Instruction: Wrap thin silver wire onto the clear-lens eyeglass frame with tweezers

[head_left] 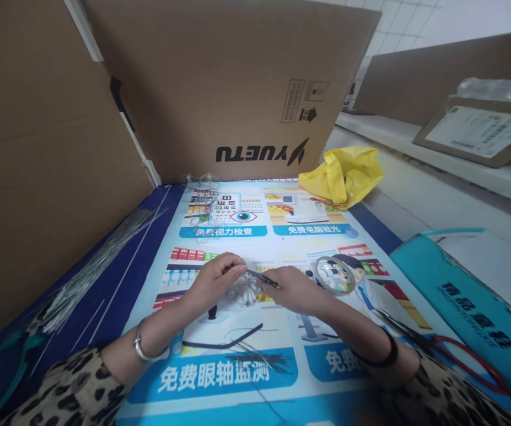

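Note:
In the head view, my left hand (222, 276) is pinched at the fingertips on a beaded wire piece (245, 294), whose clear beads and thin wires hang below and between the hands. My right hand (289, 287) is closed around slim dark pliers (263, 278); their tip reaches the left fingertips, and the handles are hidden in the palm. Right of that hand lies a round clear dish (335, 275) with small shiny bits inside. Nearer my body, a bunch of short dark wires (259, 358) is spread on the printed sheet (219, 408).
Long thin wires (90, 272) lie at the left beside a teal-handled tool (10, 361). Red-handled scissors (468, 361) and a teal box (468, 290) are at the right. A yellow bag (348, 177) and clear beaded pieces (202, 207) lie before a tall cardboard box (237, 89).

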Demonstrator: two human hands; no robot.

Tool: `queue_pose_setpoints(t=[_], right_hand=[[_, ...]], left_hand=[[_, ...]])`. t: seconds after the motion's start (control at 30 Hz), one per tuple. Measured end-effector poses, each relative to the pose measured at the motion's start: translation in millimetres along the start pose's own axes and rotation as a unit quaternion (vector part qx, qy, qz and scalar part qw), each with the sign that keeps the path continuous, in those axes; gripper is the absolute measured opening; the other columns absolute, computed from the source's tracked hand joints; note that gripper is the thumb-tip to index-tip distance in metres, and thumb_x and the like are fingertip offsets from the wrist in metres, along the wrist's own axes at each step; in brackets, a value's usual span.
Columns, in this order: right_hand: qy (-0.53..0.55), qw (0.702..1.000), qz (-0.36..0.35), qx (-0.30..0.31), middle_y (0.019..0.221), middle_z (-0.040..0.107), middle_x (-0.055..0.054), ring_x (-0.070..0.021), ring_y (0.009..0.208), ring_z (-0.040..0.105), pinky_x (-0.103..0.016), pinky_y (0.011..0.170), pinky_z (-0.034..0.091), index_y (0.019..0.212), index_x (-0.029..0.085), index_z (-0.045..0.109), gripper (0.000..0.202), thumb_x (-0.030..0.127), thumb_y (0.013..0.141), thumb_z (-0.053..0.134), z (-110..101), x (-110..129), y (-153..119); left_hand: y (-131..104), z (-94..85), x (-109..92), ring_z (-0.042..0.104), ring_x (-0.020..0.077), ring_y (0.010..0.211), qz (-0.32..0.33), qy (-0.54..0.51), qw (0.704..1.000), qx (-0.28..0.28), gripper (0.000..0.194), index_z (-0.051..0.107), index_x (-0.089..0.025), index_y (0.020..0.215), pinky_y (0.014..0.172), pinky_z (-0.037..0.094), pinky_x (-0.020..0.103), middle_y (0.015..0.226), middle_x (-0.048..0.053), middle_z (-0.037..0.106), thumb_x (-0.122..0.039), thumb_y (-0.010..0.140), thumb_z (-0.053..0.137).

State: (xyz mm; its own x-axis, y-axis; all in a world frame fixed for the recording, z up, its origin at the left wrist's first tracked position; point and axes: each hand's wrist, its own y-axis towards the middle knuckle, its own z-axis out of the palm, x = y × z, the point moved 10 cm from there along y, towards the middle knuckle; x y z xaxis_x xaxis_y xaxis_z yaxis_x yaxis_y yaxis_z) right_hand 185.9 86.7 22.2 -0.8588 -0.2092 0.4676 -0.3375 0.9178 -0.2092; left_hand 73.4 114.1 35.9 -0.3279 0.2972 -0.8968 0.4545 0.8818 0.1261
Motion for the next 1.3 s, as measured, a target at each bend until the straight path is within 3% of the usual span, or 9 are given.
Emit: queue_pose_setpoints(t=[0.17, 0.27, 0.4, 0.57, 1.1, 1.3], right_hand=[[0.031, 0.999, 0.021, 0.020, 0.058, 0.056, 0.002, -0.0093, 0.055, 0.048, -0.021, 0.050, 0.022, 0.065, 0.018, 0.054, 0.024, 0.031, 0.083, 0.046, 1, -4, -1], [0.037, 0.999, 0.028, 0.022, 0.057, 0.056, 0.003, -0.0088, 0.054, 0.048, -0.021, 0.050, 0.022, 0.065, 0.018, 0.053, 0.020, 0.026, 0.081, 0.047, 1, -4, -1], [0.045, 0.998, 0.029, 0.028, 0.056, 0.055, 0.003, -0.0088, 0.054, 0.047, -0.021, 0.050, 0.023, 0.064, 0.017, 0.053, 0.020, 0.026, 0.080, 0.045, 3, -3, 0], [0.067, 0.997, 0.032, 0.031, 0.054, 0.052, 0.004, -0.0085, 0.053, 0.046, -0.021, 0.050, 0.023, 0.063, 0.017, 0.052, 0.020, 0.028, 0.079, 0.047, 4, -4, 0], [0.094, 0.993, 0.040, 0.055, 0.053, 0.054, 0.003, -0.0087, 0.051, 0.047, -0.020, 0.050, 0.027, 0.059, 0.017, 0.050, 0.022, 0.026, 0.079, 0.044, 7, -1, -2], [0.141, 0.988, 0.015, 0.061, 0.053, 0.054, 0.003, -0.0088, 0.051, 0.049, -0.019, 0.048, 0.030, 0.063, 0.017, 0.051, 0.022, 0.030, 0.079, 0.043, 11, 0, -2]], left_hand=[[0, 14.3, 16, 0.042, 0.0085, 0.056, -0.057, -0.098, 0.992, 0.056, 0.023, 0.054, -0.015, 0.079, 0.053, 0.035, 0.020, 0.064, -0.003, 0.046, -0.036, 0.074, 0.060], [-2, 22.1, 26, 0.045, 0.0081, 0.056, -0.096, -0.130, 0.984, 0.076, 0.024, 0.054, -0.014, 0.077, 0.053, 0.036, 0.021, 0.064, -0.002, 0.051, -0.034, 0.070, 0.064], [-4, 25.0, 30, 0.049, 0.0087, 0.055, -0.131, -0.172, 0.974, 0.068, 0.023, 0.055, -0.014, 0.071, 0.053, 0.038, 0.021, 0.062, 0.000, 0.057, -0.034, 0.068, 0.065], [-6, 23.2, 34, 0.039, 0.0055, 0.043, -0.168, -0.205, 0.963, 0.048, 0.022, 0.058, -0.015, 0.071, 0.043, 0.030, 0.019, 0.050, -0.004, 0.050, -0.035, 0.065, 0.066], [-11, 29.0, 35, 0.029, 0.0037, 0.040, -0.204, -0.253, 0.944, 0.065, 0.020, 0.059, -0.015, 0.070, 0.042, 0.021, 0.020, 0.045, -0.007, 0.043, -0.032, 0.064, 0.069], [-11, 30.1, 26, 0.026, 0.0033, 0.041, -0.179, -0.271, 0.943, 0.076, 0.025, 0.055, -0.016, 0.078, 0.041, 0.017, 0.019, 0.051, -0.007, 0.041, -0.034, 0.066, 0.068]])
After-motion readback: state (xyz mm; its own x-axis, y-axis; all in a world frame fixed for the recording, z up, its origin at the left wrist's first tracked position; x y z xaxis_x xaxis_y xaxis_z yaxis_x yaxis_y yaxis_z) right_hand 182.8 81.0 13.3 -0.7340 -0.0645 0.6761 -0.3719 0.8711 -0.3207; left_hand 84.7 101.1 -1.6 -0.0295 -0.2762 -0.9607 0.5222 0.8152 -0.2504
